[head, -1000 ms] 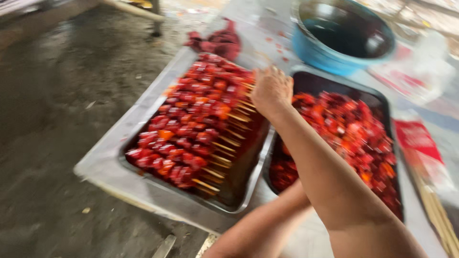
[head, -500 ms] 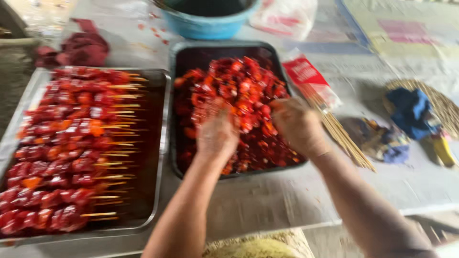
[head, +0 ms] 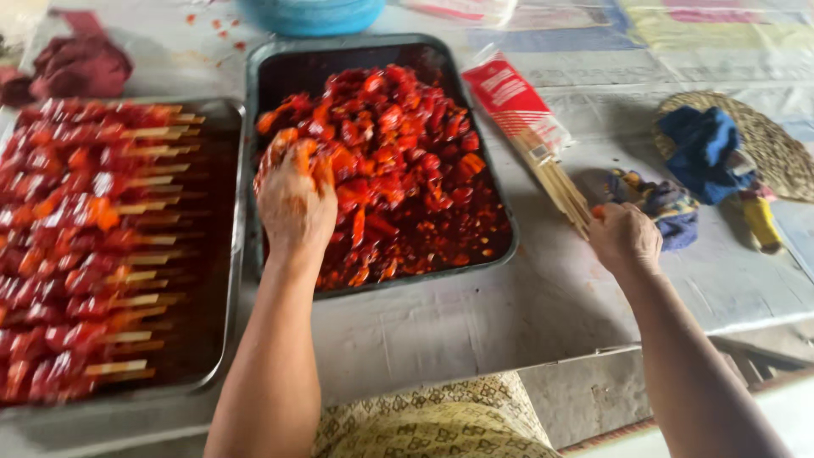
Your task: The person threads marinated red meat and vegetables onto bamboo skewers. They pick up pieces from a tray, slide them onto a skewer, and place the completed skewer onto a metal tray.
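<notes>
2 hands out: left hand [head: 295, 199] fingers curled into meat [head: 398, 161]; right hand [head: 625, 238] pinching skewers [head: 555, 176].

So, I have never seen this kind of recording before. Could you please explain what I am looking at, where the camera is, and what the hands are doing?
There is no machine here: a person works with two bare hands, and the single camera sits on that person's head, looking down.

The left hand, smeared with sauce, is in the dark rectangular metal tray of loose red marinated meat pieces. Whether it grips a piece cannot be told. The right hand reaches the loose ends of the pale wooden skewer sticks, which come out of a red and clear plastic packet.

At the left stands a shiny metal tray of finished red meat skewers. A blue round basin is at the top, and a blue cloth lies on a woven round mat at the right.
</notes>
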